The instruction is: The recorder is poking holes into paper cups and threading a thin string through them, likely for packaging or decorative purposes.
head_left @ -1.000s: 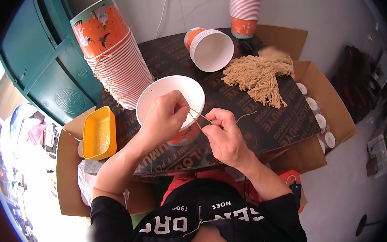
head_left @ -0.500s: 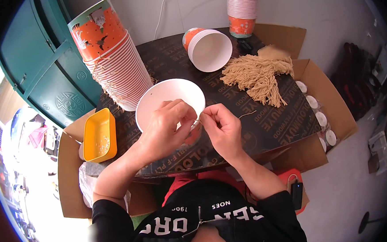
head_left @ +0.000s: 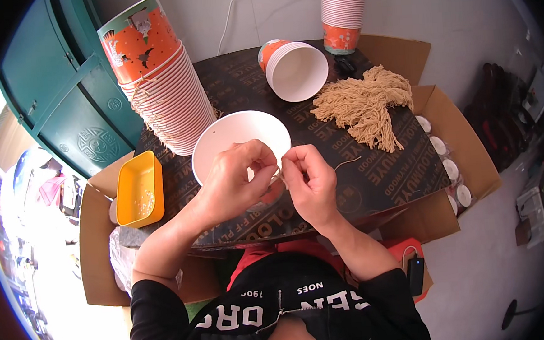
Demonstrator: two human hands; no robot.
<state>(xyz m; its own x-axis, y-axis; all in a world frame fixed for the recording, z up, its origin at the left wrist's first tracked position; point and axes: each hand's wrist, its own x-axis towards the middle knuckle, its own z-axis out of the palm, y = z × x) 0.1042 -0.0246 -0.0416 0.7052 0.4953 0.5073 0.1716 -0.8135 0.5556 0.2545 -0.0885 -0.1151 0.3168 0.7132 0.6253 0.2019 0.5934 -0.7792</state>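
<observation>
string (head_left: 347, 161), likely light, limp and best taken near its ends, is pinched in the fingertips of left hand (head_left: 235, 175) and right hand (head_left: 314, 183) by the near side of a white tub (head_left: 241, 129), probably light, bendable, best gripped at its rim, with a yarn bundle (head_left: 368, 105) farther across the worktop (head_left: 388, 178).

The left arm (head_left: 170, 238) slants toward two o'clock and the right arm (head_left: 365, 248) toward eleven, with the left hand (head_left: 236, 179) and right hand (head_left: 313, 186) (the latter at the former's three o'clock) nearly fingertip to fingertip, each curled in a pinch.
</observation>
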